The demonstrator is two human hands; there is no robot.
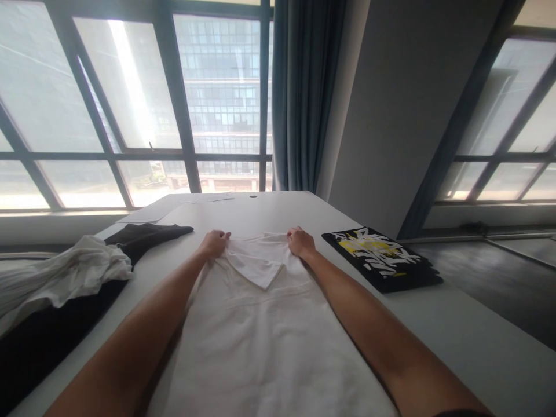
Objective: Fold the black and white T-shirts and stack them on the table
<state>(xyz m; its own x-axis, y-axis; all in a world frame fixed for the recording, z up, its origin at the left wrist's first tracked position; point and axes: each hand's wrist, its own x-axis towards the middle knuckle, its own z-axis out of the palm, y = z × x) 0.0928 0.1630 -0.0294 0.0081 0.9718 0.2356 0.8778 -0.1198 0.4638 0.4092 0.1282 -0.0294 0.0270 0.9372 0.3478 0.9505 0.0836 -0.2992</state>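
Observation:
A white shirt (269, 341) lies spread on the white table, its far end away from me and its near part running out of the bottom of the view. At its far left corner my left hand (215, 243) is closed, pinching the cloth. My right hand (300, 241) grips the far right corner in the same way. Between the hands, a pointed flap of the white cloth hangs toward me over the upper part of the shirt. Some creases run across the fabric below it.
On the left, a crumpled white garment (82, 269) lies over black clothing (65, 330). To the right sits a folded black garment (382, 258) with a white and yellow print. Paper sheets (152, 212) rest at the table's (278, 211) far left. Windows and a curtain (299, 98) stand behind.

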